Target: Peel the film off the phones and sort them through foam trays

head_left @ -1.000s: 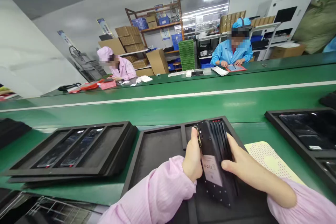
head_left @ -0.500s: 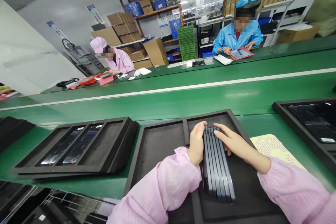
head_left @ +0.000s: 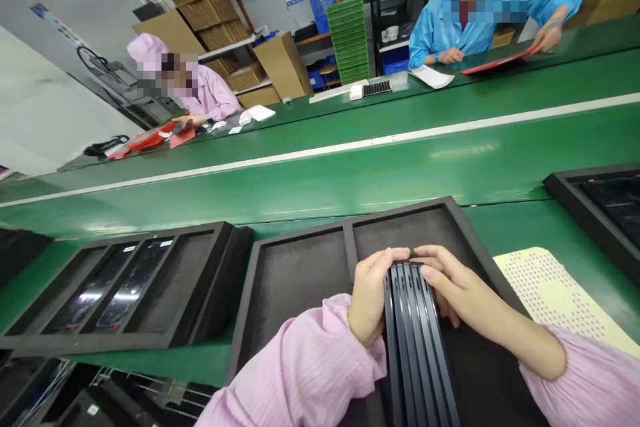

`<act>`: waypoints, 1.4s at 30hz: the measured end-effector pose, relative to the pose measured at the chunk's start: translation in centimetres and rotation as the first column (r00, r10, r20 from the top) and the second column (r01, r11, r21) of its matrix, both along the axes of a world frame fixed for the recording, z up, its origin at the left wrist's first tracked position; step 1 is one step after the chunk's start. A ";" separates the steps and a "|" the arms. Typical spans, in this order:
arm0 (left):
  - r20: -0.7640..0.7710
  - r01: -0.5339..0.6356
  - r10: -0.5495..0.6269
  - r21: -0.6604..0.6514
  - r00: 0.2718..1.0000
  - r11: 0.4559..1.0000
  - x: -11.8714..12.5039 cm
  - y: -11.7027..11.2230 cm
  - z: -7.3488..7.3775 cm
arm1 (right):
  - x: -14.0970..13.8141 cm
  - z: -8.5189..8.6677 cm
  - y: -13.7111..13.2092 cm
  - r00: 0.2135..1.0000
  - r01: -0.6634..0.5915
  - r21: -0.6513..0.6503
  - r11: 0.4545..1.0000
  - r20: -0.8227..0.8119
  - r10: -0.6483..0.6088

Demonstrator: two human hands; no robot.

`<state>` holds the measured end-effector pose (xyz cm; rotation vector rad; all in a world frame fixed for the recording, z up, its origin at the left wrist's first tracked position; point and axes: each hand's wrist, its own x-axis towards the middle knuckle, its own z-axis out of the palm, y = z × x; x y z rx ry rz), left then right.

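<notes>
A stack of slim dark tablets (head_left: 417,340), several of them, stands on edge side by side in the right compartment of a black foam tray (head_left: 300,233). Pressed along the stack's left side is my left hand (head_left: 371,293), its fingers curled over the far end. My right hand (head_left: 453,283) closes on the opposite side near that same end, thumb on the top edges and fingertips close to those of my left hand. The near end of the stack runs out of the bottom of the view.
To the left, stacked foam trays (head_left: 200,280) hold two glossy dark panels (head_left: 133,283). Right of my tray lies a yellow sheet of small dots (head_left: 565,293), with another tray (head_left: 565,187) beyond. Two people work across the green bench (head_left: 310,180).
The tablets now sit lower and nearer in view, pressed more evenly together, with both hands closer at the far end. My view has tilted down. The person in blue has shifted the red item rightward.
</notes>
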<state>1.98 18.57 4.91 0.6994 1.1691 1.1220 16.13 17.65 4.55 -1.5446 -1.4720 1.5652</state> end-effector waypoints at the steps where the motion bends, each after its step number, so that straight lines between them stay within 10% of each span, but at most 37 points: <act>1: -0.006 0.014 -0.014 -0.022 1.000 1.000 0.0 0.1 0.0 | 0.0 0.0 0.0 1.000 0.002 -0.005 1.000 -0.007 -0.002; 16: 0.056 0.207 -0.217 0.137 0.975 0.969 -0.9 0.8 -1.4 | 0.5 -0.7 -0.1 0.998 -0.017 0.065 0.998 -0.062 0.021; 42: -0.027 0.095 -0.092 0.146 0.995 0.985 -0.6 0.0 -0.3 | 1.0 -0.4 -0.5 0.995 -0.097 0.054 0.994 -0.025 0.098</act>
